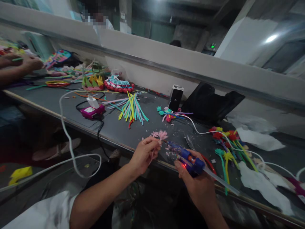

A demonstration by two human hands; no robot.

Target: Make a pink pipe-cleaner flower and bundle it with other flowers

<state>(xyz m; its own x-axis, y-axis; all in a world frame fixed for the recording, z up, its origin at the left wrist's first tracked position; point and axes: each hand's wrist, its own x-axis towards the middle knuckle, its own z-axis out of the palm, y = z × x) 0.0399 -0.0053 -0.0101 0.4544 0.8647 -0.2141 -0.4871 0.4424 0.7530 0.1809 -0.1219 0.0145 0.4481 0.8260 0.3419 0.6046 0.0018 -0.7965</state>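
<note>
Between the fingers of my left hand [145, 152] is a pink pipe-cleaner flower [163, 135], its stem hanging below the grip. My right hand [196, 181] is wrapped round a blue hot glue gun [188, 157] with a red light glowing on it. A long clear glue stick [221, 180] sticks out of the gun's back end. The nozzle points at the base of the flower, close to my left fingertips; whether it touches cannot be made out. Small pink scraps lie on the table around the flower.
Cut pipe cleaners [133, 108] lie in a pile ahead. Finished pipe-cleaner flowers [224, 152] lie at the right, more [168, 113] near a propped phone [176, 98]. A purple power strip [92, 111] and a white cable [66, 133] are leftward. A co-worker's hands [26, 63] appear far left.
</note>
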